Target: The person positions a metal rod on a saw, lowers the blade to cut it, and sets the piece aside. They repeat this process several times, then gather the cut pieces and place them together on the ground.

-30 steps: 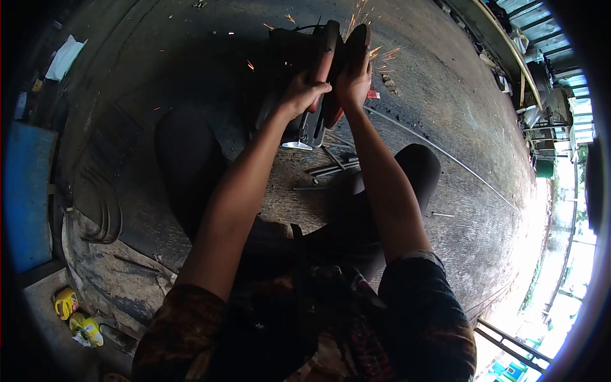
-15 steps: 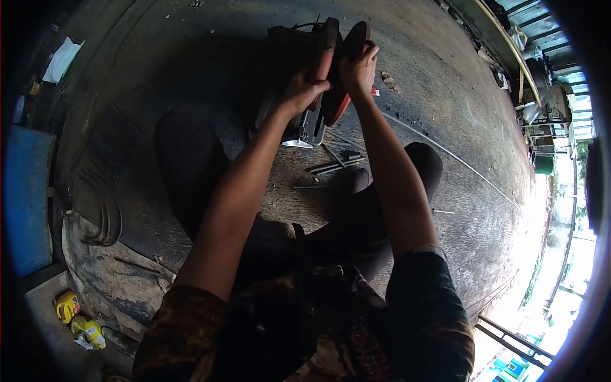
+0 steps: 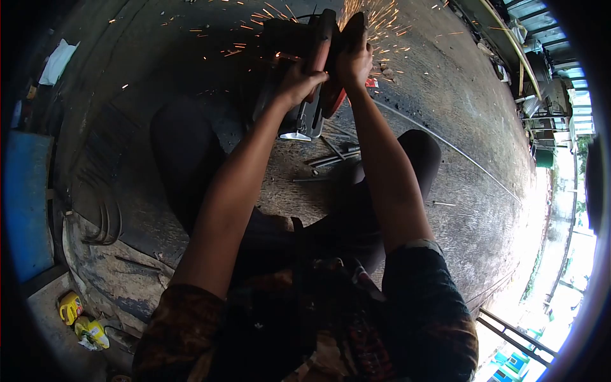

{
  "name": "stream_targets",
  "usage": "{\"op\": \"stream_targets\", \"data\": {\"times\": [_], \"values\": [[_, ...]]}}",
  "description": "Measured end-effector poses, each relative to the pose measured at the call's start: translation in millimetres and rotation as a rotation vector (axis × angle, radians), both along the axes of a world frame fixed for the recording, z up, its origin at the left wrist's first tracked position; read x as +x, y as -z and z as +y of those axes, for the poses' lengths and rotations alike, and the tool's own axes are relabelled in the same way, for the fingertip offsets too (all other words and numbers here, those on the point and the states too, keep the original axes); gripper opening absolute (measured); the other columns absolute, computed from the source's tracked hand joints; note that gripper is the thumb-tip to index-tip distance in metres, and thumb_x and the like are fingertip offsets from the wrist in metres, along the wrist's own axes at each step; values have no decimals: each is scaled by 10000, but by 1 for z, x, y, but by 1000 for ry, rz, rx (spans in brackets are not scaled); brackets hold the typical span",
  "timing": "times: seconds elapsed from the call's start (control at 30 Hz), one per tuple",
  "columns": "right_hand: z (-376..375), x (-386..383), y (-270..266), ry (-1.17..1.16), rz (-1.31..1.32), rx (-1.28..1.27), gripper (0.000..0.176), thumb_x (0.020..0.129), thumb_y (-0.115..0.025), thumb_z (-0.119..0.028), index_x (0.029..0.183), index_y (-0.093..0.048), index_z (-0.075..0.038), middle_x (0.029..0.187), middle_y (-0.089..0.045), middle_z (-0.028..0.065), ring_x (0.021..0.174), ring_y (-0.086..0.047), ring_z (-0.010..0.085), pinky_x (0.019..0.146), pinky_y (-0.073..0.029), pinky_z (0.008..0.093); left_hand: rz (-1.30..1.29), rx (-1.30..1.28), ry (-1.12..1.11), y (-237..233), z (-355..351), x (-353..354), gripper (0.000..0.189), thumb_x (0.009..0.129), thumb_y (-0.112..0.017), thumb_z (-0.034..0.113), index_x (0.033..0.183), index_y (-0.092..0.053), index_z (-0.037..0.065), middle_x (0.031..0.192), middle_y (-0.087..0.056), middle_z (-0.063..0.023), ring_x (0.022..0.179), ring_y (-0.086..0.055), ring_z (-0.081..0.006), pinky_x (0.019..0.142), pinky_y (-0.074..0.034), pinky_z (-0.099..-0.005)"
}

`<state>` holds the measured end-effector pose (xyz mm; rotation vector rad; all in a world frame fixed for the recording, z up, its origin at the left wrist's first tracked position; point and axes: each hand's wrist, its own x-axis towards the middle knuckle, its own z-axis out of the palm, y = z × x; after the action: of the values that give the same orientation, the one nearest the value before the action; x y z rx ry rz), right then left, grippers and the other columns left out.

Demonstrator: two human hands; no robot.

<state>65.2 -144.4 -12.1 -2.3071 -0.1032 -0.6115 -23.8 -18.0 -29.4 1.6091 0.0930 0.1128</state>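
The saw (image 3: 286, 37) sits on the floor (image 3: 471, 159) at twelve o'clock; left hand's (image 3: 298, 86) fingers wrap its red grip (image 3: 319, 54), seemingly to steady it; right hand's (image 3: 353, 67) fingers curl by the red-edged guard (image 3: 334, 100), hold indistinct.

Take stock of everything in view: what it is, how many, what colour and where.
Power tool: one, dark and red, top centre
Sparks: many, orange, around the tool
Metal pieces: several, grey, floor below the tool
Long thin rod: one, pale, floor right of centre
Sheet: one, white, upper left
Panel: one, blue, left edge
Bottle: one, yellow, lower left
Bag: one, yellow, beside the bottle
Left hand: one, bare, on the red handle
Right hand: one, bare, at the tool's right side
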Motion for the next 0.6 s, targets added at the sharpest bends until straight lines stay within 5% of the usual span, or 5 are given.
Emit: {"op": "stream_targets", "data": {"times": [0.6], "values": [[0, -6, 2, -5, -48, 21, 600, 909, -512, -241, 1468, -328, -125, 1194, -538, 313, 1045, -573, 490, 889, -472, 535, 25, -29, 3, 19, 1, 10, 333, 738, -764, 278, 881, -630, 9, 748, -620, -43, 677, -580, -129, 646, -473, -302]]}}
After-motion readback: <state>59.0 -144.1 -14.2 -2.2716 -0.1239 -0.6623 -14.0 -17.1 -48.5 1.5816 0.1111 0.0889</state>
